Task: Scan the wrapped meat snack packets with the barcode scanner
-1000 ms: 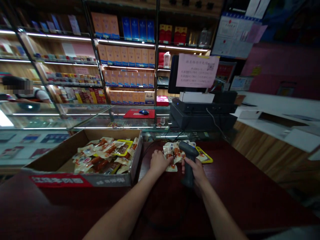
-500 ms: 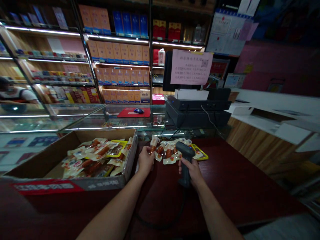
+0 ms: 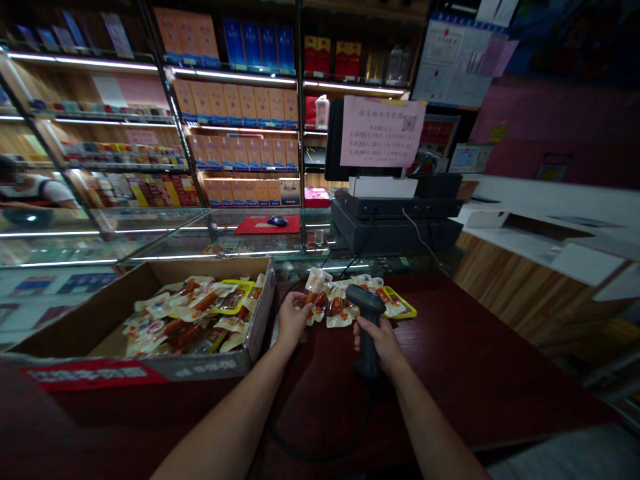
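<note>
Pinched in the fingers of my left hand (image 3: pixel 293 316) is a packaged sausage (image 3: pixel 313 288) in a clear and white wrapper, tilted up off the table. My right hand (image 3: pixel 379 341) is wrapped round the grip of a dark barcode scanner (image 3: pixel 369 308), whose head points left toward that package. Behind and between the hands lie several more wrapped sausages (image 3: pixel 337 307) in a row, partly hidden by the scanner. At their right end is a yellow-edged packet (image 3: pixel 399 303). The scanner's cable (image 3: pixel 345 455) loops over the table below my hands.
An open cardboard box (image 3: pixel 150 369) of similar packets stands at the left on the dark red table (image 3: pixel 465 360). Beyond are a glass counter with a mouse (image 3: pixel 277 221) on a red mat, and a monitor (image 3: pixel 336 143) over a cash drawer (image 3: pixel 390 230). A person (image 3: pixel 37 190) is at far left.
The sausage package in my left hand has turned and shifted slightly right, showing more of its wrapper. The scanner in my right hand has moved a little left and down.
</note>
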